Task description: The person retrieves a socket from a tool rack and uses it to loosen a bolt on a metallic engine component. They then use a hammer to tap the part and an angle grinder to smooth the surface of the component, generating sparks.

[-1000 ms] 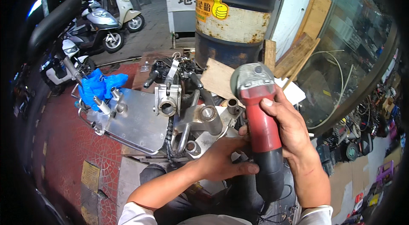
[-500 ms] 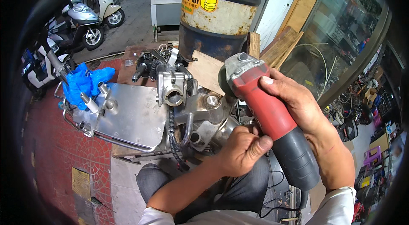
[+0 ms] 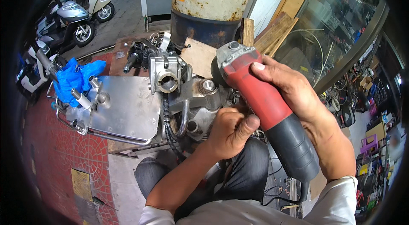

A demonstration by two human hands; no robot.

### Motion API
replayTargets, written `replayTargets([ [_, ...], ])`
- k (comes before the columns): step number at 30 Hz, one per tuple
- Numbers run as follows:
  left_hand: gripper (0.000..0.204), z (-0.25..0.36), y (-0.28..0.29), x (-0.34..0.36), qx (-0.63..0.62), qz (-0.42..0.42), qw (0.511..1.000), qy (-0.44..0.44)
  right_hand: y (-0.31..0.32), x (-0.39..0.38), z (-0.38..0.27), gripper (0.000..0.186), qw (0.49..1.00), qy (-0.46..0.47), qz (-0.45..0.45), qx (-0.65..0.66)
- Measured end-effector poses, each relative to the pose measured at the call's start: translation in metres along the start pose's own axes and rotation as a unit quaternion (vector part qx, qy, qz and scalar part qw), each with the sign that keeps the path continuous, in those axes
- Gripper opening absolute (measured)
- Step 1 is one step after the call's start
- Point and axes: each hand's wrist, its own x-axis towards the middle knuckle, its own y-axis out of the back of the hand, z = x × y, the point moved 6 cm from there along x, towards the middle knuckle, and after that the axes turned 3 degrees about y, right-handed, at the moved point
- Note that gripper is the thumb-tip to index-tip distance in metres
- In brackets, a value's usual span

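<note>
Red-and-black angle grinder (image 3: 266, 110), grey metal head.

grinder (image 3: 260, 97): matt red plastic body, dull grey cast-metal head, black rubbery-looking rear grip, at frame centre under the right hand (image 3: 294, 93)
engine assembly (image 3: 187, 93): bare grey cast metal, rough and dull, beside the left hand (image 3: 230, 131)
flat plate (image 3: 123, 106): smooth sheet metal with a soft sheen, left of centre
blue cloth (image 3: 74, 76): crumpled fabric, matt, at left
drum (image 3: 208, 8): painted metal, rusty and flaking, top centre
boards (image 3: 277, 29): raw, matt wood, upper right
hose (image 3: 168, 123): black, ribbed
floor (image 3: 64, 148): rough red paving, lower left
</note>
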Motion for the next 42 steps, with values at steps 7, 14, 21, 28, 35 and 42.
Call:
replayTargets([
  [7, 0.066, -0.007, -0.003, -0.006, -0.084, 0.064, 0.994, 0.029, 0.009, 0.0, 0.008, 0.042, 0.998, -0.003, 0.046, -0.035],
  [14, 0.062, -0.002, 0.002, -0.005, -0.047, 0.103, 0.993, 0.03, 0.006, -0.001, 0.013, 0.035, 0.998, -0.018, 0.055, 0.031],
  [21, 0.074, -0.005, -0.003, -0.011, -0.029, 0.059, 0.995, 0.079, 0.011, -0.006, 0.01, 0.035, 0.996, -0.052, 0.066, 0.021],
  [28, 0.075, 0.002, -0.003, -0.009, -0.012, 0.054, 0.995, 0.084, 0.004, 0.0, 0.014, 0.036, 0.996, -0.033, 0.041, 0.068],
  [35, 0.064, 0.003, -0.006, -0.006, -0.108, 0.093, 0.986, 0.091, 0.007, -0.005, 0.011, 0.038, 0.997, -0.049, 0.058, 0.036],
  [42, 0.059, -0.001, -0.005, -0.007, -0.138, 0.103, 0.983, 0.065, 0.009, -0.004, 0.015, 0.038, 0.996, -0.046, 0.061, 0.048],
])
